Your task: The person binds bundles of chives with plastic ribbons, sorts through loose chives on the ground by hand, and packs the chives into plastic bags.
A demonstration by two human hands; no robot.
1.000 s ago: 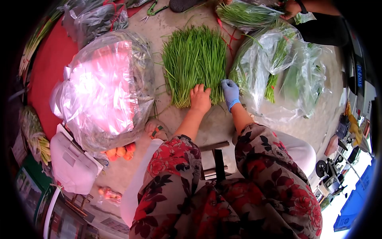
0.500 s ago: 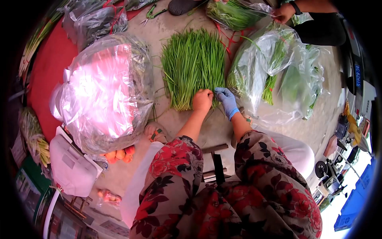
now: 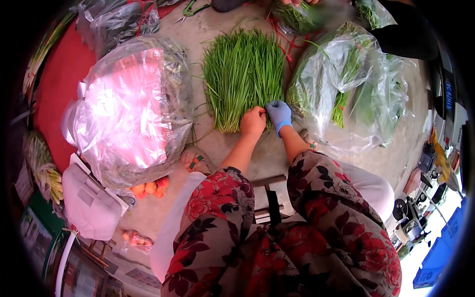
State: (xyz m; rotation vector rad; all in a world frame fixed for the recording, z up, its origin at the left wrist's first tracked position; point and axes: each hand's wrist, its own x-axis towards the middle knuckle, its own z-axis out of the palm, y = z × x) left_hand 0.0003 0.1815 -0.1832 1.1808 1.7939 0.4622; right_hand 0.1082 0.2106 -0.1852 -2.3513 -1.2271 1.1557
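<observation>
Handling garlic chives wants light fingertips. Left hand, gloved right hand curled at stem ends; grasp unclear.

Concrete floor bore the green stalks, green-handled scissors and a bagged bundle.

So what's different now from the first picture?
The gloved right hand moved left, in to the bare left hand. The left hand's fingers were spread on the chives; now they're curled in at the bottom ends. The co-worker's fingers now show only at the top edge, not at the upper right. The green-handled clippers and big pink-lit plastic bag stayed put.
</observation>
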